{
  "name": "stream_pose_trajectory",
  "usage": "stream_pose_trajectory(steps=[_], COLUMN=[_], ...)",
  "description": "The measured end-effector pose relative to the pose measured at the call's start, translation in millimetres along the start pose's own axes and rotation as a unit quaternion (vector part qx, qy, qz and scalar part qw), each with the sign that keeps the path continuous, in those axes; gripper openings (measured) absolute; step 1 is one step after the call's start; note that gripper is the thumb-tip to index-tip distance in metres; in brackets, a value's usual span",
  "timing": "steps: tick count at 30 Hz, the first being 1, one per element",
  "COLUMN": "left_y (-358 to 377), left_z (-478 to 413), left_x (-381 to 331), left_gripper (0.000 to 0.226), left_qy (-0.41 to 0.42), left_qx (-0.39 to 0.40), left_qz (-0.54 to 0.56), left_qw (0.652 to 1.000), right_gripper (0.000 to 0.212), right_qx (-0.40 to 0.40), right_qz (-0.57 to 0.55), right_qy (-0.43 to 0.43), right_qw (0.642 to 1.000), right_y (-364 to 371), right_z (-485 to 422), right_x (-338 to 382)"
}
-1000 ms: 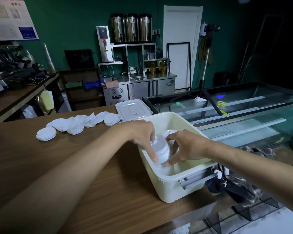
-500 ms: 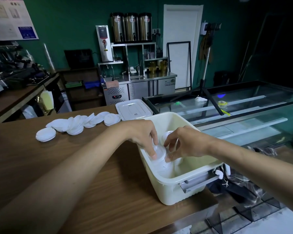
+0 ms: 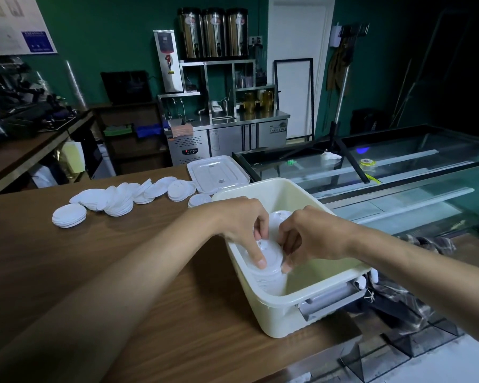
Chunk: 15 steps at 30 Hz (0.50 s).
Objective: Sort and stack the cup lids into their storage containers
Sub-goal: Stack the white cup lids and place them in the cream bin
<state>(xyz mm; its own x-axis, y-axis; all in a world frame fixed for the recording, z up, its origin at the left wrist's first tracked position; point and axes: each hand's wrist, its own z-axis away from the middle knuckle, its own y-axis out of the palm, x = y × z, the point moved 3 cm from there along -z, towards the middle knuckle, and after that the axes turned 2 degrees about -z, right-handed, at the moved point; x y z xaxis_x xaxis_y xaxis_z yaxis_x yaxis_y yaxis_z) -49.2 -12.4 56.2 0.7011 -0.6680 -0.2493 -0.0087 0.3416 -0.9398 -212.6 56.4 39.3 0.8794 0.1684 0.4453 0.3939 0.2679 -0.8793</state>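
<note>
A cream plastic bin (image 3: 277, 305) stands at the right end of the wooden counter (image 3: 67, 266). Inside it, against the near left wall, is a stack of white cup lids (image 3: 270, 268). My left hand (image 3: 241, 225) and my right hand (image 3: 313, 233) both reach into the bin and pinch the top of this stack from either side with curled fingers. A second lid stack (image 3: 278, 217) shows behind my hands in the bin. Several loose white lids (image 3: 116, 199) lie in small piles across the counter to the left.
The bin's clear flat cover (image 3: 217, 175) lies on the counter behind the bin. A glass display case (image 3: 398, 172) runs along the right. The counter's right edge drops off just past the bin. Steel fridge and urns stand at the back wall.
Both hands stayed in the bin on the lid stack; they shifted slightly forward and closer together, fingers now pinching the stack's top.
</note>
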Motion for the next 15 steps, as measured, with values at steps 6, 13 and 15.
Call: stream_pose_trajectory(steps=[6, 13, 15], left_y=[-1, -24, -33], left_z=[3, 35, 51], left_x=[-7, -4, 0], left_gripper=[0.048, 0.049, 0.049], left_qy=[0.005, 0.017, 0.018], left_qx=[0.005, -0.067, -0.091], left_qz=[-0.024, 0.005, 0.011], left_qw=[1.000, 0.998, 0.996], right_gripper=[0.040, 0.048, 0.043], right_qx=[0.005, -0.029, -0.066], right_qz=[0.001, 0.035, 0.036], right_qy=[0.000, 0.005, -0.006], right_qw=[1.000, 0.999, 0.997], right_y=[0, -24, -33], right_z=[1, 16, 17], right_x=[-3, 21, 33])
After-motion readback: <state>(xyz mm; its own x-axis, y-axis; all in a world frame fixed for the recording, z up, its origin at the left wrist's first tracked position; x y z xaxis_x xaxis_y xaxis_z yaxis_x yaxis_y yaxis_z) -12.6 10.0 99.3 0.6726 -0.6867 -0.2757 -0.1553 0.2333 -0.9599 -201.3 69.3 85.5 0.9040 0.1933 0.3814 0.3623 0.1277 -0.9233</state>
